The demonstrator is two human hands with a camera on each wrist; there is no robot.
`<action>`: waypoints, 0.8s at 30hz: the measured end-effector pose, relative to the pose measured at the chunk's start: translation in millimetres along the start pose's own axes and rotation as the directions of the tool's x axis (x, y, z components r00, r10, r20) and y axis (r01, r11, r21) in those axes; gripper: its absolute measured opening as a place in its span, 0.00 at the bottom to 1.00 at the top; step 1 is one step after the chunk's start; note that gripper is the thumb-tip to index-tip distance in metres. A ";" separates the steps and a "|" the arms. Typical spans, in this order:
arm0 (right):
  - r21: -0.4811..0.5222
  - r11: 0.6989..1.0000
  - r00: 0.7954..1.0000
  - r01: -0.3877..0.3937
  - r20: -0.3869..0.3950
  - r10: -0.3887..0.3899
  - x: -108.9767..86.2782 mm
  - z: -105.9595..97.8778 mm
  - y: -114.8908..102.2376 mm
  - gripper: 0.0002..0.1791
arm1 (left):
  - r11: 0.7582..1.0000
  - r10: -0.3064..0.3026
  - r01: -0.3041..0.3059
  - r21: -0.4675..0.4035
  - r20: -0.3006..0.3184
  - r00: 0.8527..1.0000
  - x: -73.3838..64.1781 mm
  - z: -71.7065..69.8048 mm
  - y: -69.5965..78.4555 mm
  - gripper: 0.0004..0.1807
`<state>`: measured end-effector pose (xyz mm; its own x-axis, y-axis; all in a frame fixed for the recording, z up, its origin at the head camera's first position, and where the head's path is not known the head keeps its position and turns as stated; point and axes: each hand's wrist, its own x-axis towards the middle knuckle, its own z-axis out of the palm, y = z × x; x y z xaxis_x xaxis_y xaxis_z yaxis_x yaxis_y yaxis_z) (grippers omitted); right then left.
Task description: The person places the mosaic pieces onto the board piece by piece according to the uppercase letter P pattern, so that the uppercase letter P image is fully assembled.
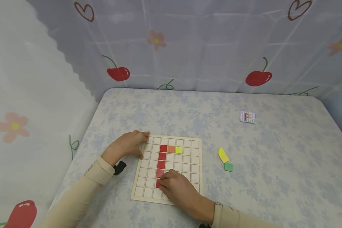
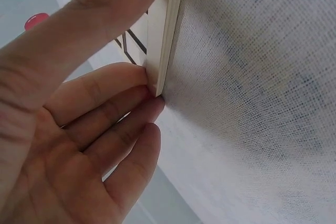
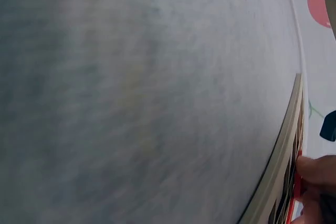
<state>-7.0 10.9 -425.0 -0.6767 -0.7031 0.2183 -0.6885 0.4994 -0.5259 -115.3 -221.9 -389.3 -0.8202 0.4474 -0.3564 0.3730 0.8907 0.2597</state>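
A pale wooden grid board [image 1: 187,143] lies on the table, with a column of red square tiles [image 1: 161,164] in it. Beside the top red tile sit an orange square tile [image 1: 171,149] and a yellow tile with one rounded corner [image 1: 178,150]. My left hand [image 1: 127,144] rests at the board's far left corner, its thumb along the left edge and relaxed fingertips touching the corner [image 2: 157,90]. At the column's near end, my right hand [image 1: 182,191] pinches a red tile [image 1: 158,183], which lies over its square. That hand covers several squares at the near right.
To the right of the board lie yellow pieces [image 1: 223,155] and a green square tile [image 1: 228,167]. A small pattern card [image 1: 247,117] showing a coloured grid lies farther back on the right. Printed curtains [image 1: 193,47] hang behind the flowered tablecloth [image 1: 288,158].
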 end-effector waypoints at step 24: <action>-0.168 0.971 0.986 0.169 0.025 -0.167 -16.2 -1.3 -10.7 0.09 | 1.000 -0.014 0.014 -0.001 0.019 1.000 1.2 -0.6 -0.3 0.37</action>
<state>11.0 17.6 -421.8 -0.5456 -0.7890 0.2824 -0.8267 0.4516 -0.3355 -116.7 -221.6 -389.4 -0.8169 0.4363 -0.3773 0.3611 0.8969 0.2554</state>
